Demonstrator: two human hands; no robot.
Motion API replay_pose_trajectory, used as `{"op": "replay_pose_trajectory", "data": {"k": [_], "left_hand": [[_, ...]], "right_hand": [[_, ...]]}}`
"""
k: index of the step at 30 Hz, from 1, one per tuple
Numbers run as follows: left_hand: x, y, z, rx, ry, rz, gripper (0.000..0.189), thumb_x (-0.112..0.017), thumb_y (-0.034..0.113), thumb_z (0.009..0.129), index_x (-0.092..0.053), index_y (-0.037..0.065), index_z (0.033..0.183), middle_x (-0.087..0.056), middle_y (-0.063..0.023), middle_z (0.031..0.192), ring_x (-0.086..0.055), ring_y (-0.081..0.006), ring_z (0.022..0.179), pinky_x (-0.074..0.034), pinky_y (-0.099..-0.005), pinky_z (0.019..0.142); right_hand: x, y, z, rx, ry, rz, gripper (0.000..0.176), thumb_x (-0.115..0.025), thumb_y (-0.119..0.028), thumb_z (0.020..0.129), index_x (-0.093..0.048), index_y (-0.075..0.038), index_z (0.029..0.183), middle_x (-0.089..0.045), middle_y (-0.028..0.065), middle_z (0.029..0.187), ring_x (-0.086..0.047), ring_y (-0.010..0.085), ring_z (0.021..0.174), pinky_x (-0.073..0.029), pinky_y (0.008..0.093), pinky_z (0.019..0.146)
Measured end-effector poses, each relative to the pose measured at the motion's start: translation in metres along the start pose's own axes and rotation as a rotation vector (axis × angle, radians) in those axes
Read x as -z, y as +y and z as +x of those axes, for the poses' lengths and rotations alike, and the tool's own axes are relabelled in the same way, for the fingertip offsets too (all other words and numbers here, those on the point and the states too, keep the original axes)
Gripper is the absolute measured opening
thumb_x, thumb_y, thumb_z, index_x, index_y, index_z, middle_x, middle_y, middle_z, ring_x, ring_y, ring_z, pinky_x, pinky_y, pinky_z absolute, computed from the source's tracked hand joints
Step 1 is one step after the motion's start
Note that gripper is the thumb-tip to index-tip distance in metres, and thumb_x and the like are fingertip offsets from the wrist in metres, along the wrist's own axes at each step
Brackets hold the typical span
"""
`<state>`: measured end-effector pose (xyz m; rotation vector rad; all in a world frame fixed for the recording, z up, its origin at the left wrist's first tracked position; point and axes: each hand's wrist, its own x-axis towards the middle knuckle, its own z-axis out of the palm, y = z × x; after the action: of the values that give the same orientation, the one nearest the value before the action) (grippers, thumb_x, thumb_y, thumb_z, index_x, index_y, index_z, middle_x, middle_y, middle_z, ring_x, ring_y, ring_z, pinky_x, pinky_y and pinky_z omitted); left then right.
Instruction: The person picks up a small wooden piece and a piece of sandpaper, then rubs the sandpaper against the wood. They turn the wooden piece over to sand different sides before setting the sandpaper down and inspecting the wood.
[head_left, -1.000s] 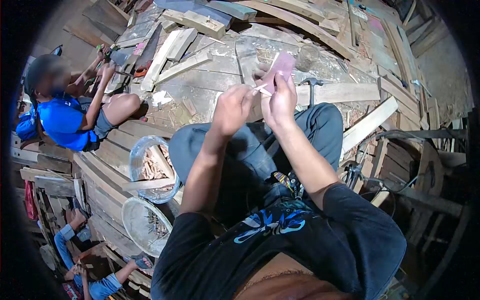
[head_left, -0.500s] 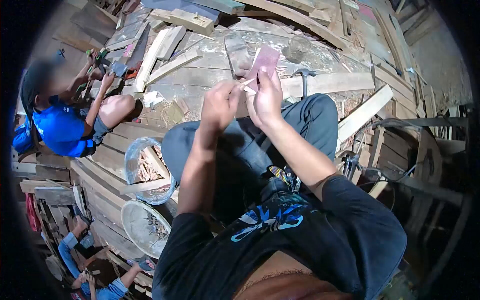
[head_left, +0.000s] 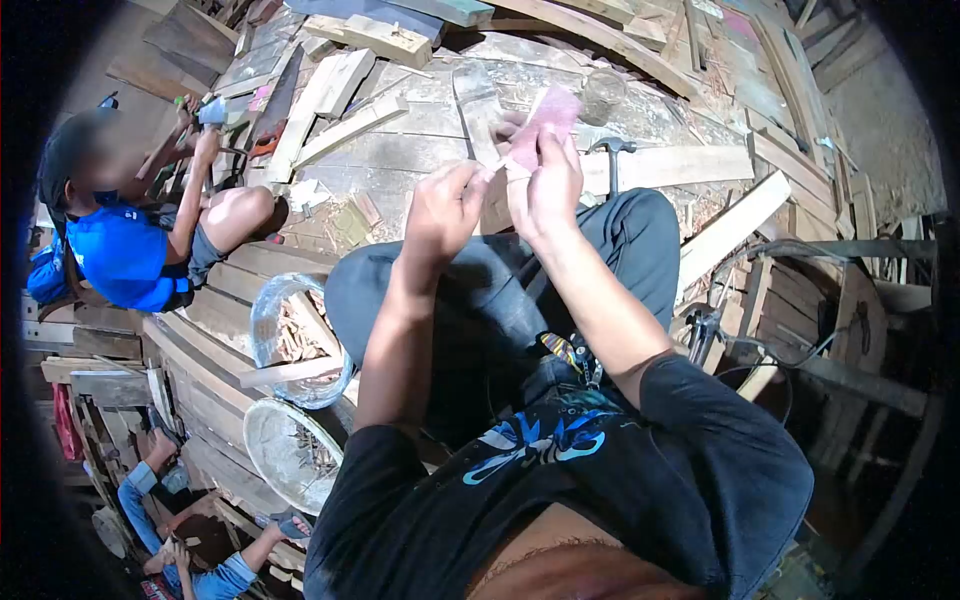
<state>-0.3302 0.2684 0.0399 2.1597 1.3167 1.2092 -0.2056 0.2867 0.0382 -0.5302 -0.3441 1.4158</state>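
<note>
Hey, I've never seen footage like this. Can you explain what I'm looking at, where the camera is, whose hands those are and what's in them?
There is no machine here. A camera worn on a person's head looks forward and down, so the round, bent picture shows their own black shirt, knees and two bare hands. The left hand pinches a small pale stick. The right hand holds a pink sheet close to it; I cannot tell what the sheet is made of. Beyond the hands is a rough wooden floor strewn with planks and shavings, with a hammer and a glass jar on it. By the left knee stand a clear tub of wood pieces and a white basin. A person in a blue shirt sits at the left, and another person is at the lower left.
</note>
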Motion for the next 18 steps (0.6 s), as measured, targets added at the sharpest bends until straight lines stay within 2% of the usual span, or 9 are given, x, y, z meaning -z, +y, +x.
{"op": "replay_pose_trajectory", "data": {"k": [2,5,7,8,11,12,14,17,18], "left_hand": [[0.000,-0.001,0.001,0.005,0.015,-0.012,0.012,-0.061,0.008,0.090,-0.067,-0.002,0.093,-0.067,-0.0212,0.088,-0.065,-0.0390,0.082,-0.051,-0.0401,0.073],[0.002,-0.003,-0.002,0.025,-0.020,0.041,0.014,-0.061,0.011,0.091,-0.067,-0.002,0.093,-0.067,-0.0218,0.087,-0.065,-0.0392,0.082,-0.051,-0.0417,0.073],[0.001,-0.003,-0.001,0.054,-0.053,0.055,0.015,-0.060,0.012,0.092,-0.067,-0.002,0.093,-0.067,-0.0218,0.087,-0.065,-0.0394,0.082,-0.051,-0.0422,0.073],[0.000,-0.014,-0.003,0.106,-0.115,0.210,0.018,-0.060,0.015,0.093,-0.067,-0.002,0.094,-0.067,-0.0210,0.086,-0.065,-0.0385,0.081,-0.051,-0.0418,0.072],[0.005,-0.011,-0.001,0.186,0.055,0.135,0.017,-0.062,0.015,0.092,-0.067,-0.001,0.093,-0.067,-0.0196,0.086,-0.066,-0.0351,0.079,-0.050,-0.0389,0.071],[0.006,-0.003,0.002,0.177,0.114,0.060,0.015,-0.066,0.014,0.090,-0.068,0.000,0.095,-0.067,-0.0165,0.085,-0.065,-0.0273,0.075,-0.050,-0.0342,0.069],[0.004,0.003,0.004,0.180,0.140,-0.025,0.015,-0.067,0.012,0.088,-0.069,0.000,0.096,-0.067,-0.0140,0.084,-0.063,-0.0227,0.073,-0.049,-0.0320,0.068],[0.007,0.005,0.003,0.159,0.197,-0.061,0.016,-0.070,0.010,0.086,-0.070,0.002,0.099,-0.065,-0.0098,0.082,-0.057,-0.0160,0.069,-0.047,-0.0286,0.065],[0.006,0.001,0.003,0.160,0.228,-0.050,0.016,-0.070,0.009,0.085,-0.070,0.002,0.099,-0.064,-0.0094,0.082,-0.055,-0.0157,0.066,-0.046,-0.0285,0.064]], "right_hand": [[0.002,0.003,0.001,0.027,-0.010,-0.035,0.027,-0.038,-0.019,0.105,-0.046,-0.001,0.123,-0.062,0.0173,0.106,-0.063,0.0252,0.090,-0.053,0.0381,0.079],[0.001,-0.001,-0.003,-0.045,-0.022,-0.055,0.027,-0.037,-0.016,0.104,-0.045,0.001,0.123,-0.062,0.0188,0.107,-0.064,0.0279,0.092,-0.054,0.0399,0.083],[0.009,-0.007,0.013,0.077,0.046,-0.003,0.028,-0.035,-0.015,0.103,-0.045,0.002,0.123,-0.062,0.0196,0.108,-0.065,0.0295,0.094,-0.053,0.0411,0.087],[0.013,-0.016,0.020,0.106,0.061,0.023,0.029,-0.032,-0.014,0.103,-0.045,0.002,0.124,-0.062,0.0201,0.108,-0.065,0.0303,0.095,-0.053,0.0424,0.088],[0.017,-0.031,0.024,0.128,0.008,-0.090,0.031,-0.032,-0.014,0.102,-0.044,0.001,0.125,-0.062,0.0210,0.114,-0.065,0.0307,0.099,-0.053,0.0414,0.088],[0.020,-0.032,0.023,0.113,-0.004,-0.106,0.031,-0.032,-0.014,0.102,-0.045,0.001,0.125,-0.062,0.0212,0.115,-0.065,0.0307,0.101,-0.053,0.0413,0.089],[0.026,-0.032,0.024,0.080,-0.037,-0.141,0.031,-0.032,-0.014,0.102,-0.045,0.001,0.125,-0.062,0.0216,0.117,-0.065,0.0308,0.103,-0.053,0.0411,0.090],[0.042,-0.025,0.030,0.029,-0.095,-0.327,0.028,-0.038,-0.016,0.102,-0.050,0.000,0.121,-0.063,0.0156,0.113,-0.065,0.0233,0.096,-0.052,0.0349,0.087],[0.064,-0.015,0.037,0.039,-0.059,-0.475,0.024,-0.045,-0.018,0.100,-0.057,-0.002,0.115,-0.063,0.0054,0.099,-0.061,0.0139,0.084,-0.048,0.0274,0.077]]}}
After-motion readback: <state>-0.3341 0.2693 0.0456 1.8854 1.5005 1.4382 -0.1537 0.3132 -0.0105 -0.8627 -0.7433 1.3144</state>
